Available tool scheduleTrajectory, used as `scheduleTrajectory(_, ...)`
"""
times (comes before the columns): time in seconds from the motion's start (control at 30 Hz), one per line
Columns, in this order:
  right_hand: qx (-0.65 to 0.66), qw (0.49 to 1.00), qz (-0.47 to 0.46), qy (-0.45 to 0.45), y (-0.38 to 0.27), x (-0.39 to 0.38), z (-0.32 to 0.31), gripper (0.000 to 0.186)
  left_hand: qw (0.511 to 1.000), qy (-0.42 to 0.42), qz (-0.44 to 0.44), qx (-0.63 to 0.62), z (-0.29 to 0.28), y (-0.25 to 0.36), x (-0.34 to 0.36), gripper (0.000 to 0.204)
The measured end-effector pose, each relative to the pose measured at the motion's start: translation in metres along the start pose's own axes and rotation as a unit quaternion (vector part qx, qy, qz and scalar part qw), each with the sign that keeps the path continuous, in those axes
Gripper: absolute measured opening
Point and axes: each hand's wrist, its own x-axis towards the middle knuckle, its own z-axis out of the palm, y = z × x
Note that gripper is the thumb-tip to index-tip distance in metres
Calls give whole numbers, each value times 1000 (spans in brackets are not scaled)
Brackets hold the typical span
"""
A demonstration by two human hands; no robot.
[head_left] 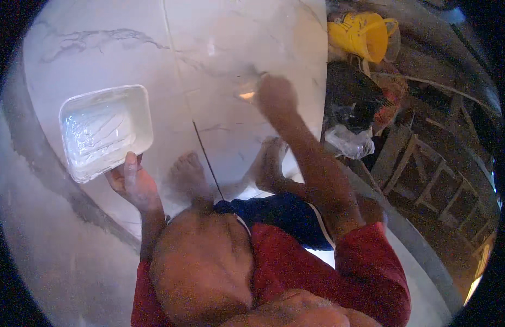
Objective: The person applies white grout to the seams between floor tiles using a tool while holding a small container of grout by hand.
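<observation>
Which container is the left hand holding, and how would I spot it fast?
Start from the pale marble-look tiled floor filling the upper left of the view. On it, left of the dark joint line, sits a white rectangular tray with rounded corners, holding white paste. The left hand grips its near rim; nothing else there is white and box-shaped, unlike the yellow bucket far right.
</observation>
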Motion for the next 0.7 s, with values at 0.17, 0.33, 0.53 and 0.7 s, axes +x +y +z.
scheduleTrajectory(0.17,-48,983,-63,163,62,12,22,17,1000,7,-11,-11,0,-4,0,67)
scheduleTrajectory(0.33,-71,987,97,110,184,48,12,20,1000,2,-11,-9,-4,-6,1,68)
scheduleTrajectory(0.53,-80,977,-128,148,83,30,29,20,1000,-5,11,-3,-3,-4,2,69)
scheduleTrajectory(0.7,42,999,-6,24,-41,-18,-19,19,1000,-11,4,-17,5,-3,1,70)
